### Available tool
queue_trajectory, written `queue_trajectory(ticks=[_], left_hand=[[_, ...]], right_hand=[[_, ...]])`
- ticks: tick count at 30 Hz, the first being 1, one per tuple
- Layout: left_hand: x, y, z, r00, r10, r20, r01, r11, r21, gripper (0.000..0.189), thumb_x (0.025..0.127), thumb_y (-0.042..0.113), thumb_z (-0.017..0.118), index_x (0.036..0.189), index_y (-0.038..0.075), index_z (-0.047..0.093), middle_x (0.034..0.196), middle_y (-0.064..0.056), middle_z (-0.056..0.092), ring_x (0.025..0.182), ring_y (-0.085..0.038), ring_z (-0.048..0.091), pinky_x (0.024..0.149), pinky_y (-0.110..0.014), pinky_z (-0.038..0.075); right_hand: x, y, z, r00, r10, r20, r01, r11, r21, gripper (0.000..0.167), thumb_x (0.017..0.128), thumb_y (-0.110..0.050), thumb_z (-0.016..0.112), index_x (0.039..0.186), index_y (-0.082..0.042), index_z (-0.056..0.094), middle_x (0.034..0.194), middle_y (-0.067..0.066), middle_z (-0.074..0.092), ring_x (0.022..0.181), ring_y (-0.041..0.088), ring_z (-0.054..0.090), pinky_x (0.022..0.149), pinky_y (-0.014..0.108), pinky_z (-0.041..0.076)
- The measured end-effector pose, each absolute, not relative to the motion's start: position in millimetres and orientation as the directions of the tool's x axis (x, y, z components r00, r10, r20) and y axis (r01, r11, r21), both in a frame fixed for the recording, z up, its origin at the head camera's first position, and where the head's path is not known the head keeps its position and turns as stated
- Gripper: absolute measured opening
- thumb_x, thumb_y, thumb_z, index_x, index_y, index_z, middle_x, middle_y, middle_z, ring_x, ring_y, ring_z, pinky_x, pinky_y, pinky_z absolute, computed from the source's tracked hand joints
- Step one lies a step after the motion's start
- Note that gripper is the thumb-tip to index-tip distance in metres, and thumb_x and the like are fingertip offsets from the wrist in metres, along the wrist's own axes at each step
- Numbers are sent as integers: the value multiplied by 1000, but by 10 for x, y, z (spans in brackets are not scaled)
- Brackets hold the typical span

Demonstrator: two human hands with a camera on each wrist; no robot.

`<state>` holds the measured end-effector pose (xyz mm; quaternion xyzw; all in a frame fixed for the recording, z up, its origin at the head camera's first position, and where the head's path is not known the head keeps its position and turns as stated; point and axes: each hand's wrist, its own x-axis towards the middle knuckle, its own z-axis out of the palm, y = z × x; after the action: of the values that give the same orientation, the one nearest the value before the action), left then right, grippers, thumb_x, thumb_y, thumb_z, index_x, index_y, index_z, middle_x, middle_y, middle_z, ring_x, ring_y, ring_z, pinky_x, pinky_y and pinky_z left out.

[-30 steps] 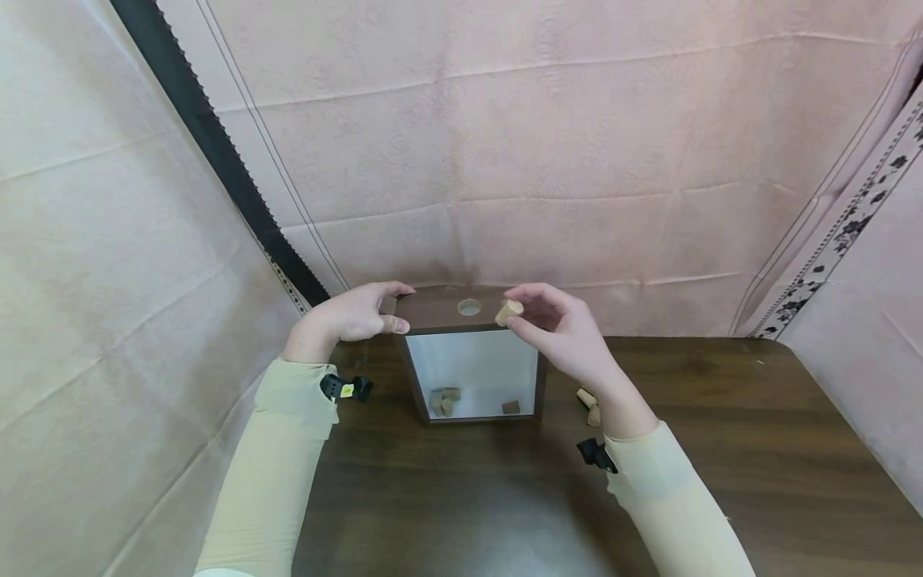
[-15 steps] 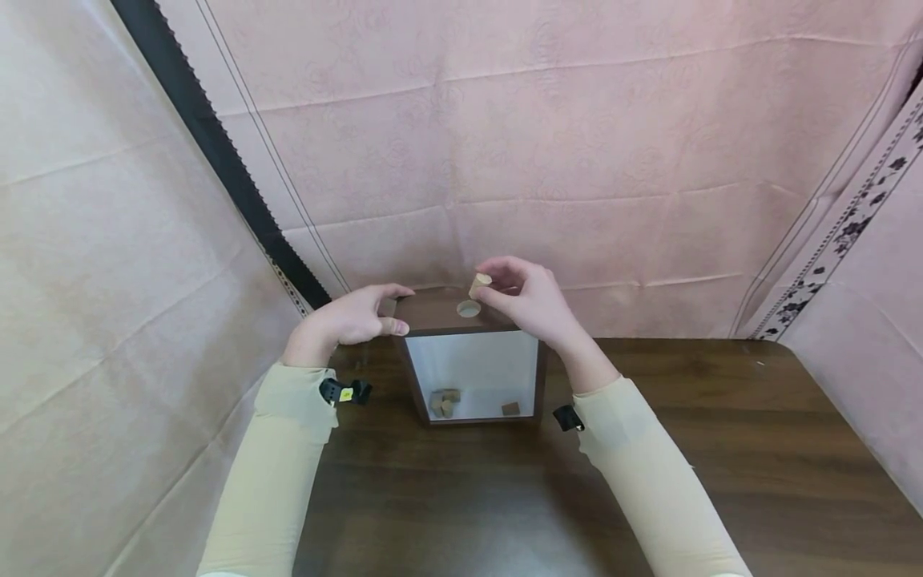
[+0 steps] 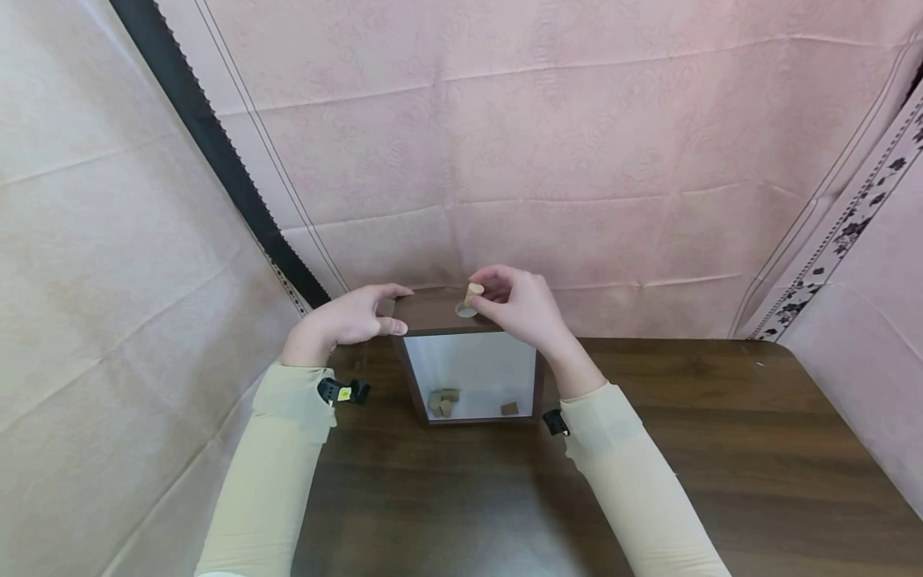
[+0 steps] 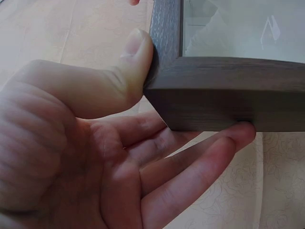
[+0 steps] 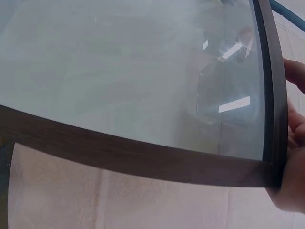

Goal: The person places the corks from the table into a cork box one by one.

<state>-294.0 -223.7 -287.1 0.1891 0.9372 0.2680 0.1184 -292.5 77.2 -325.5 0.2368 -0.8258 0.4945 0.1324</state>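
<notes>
Head: cork [image 3: 473, 294] between right fingers [image 3: 492, 308]

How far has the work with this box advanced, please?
Looks done: a cluster of small pieces and one browner piece lie inside the box. In hand: the right hand pinches a cork-like piece at the top hole; the left hand grips the box. Left: likely letting this piece drop in; whether more wait is unclear, since the right sleeve hides part of the table.

Pink cloth [image 3: 613, 144] behind wooden table [image 3: 721, 433]
</notes>
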Motion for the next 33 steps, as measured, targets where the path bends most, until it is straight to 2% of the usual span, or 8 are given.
queue_trajectory(ticks=[19, 28, 33], left_hand=[[-2919, -2218, -2857, -902, 411, -129, 285, 794, 537, 66, 105, 22, 71, 164, 13, 43, 169, -21, 35, 154, -48, 32, 119, -73, 28], [-2949, -2234, -2863, -904, 409, -125, 286, 796, 533, 66, 104, 22, 72, 163, 14, 45, 168, -19, 38, 153, -45, 34, 119, -72, 29], [-2951, -2236, -2864, -905, 408, -122, 287, 796, 533, 65, 104, 22, 72, 162, 14, 45, 168, -19, 39, 153, -45, 35, 119, -72, 30]], right_hand=[[-2908, 732, -3269, -854, -290, 431, -519, 431, -738, 22, 96, -25, 83, 115, -16, 76, 98, -6, 76, 87, 14, 71, 78, 37, 60], [-2921, 689, -3252, -864, -293, 410, -504, 466, -728, 23, 95, -27, 84, 115, -18, 77, 96, -8, 75, 88, 13, 70, 78, 37, 59], [-2925, 659, -3208, -858, -311, 409, -511, 434, -742, 24, 95, -24, 83, 117, -16, 77, 98, -5, 76, 89, 13, 71, 79, 37, 59]])
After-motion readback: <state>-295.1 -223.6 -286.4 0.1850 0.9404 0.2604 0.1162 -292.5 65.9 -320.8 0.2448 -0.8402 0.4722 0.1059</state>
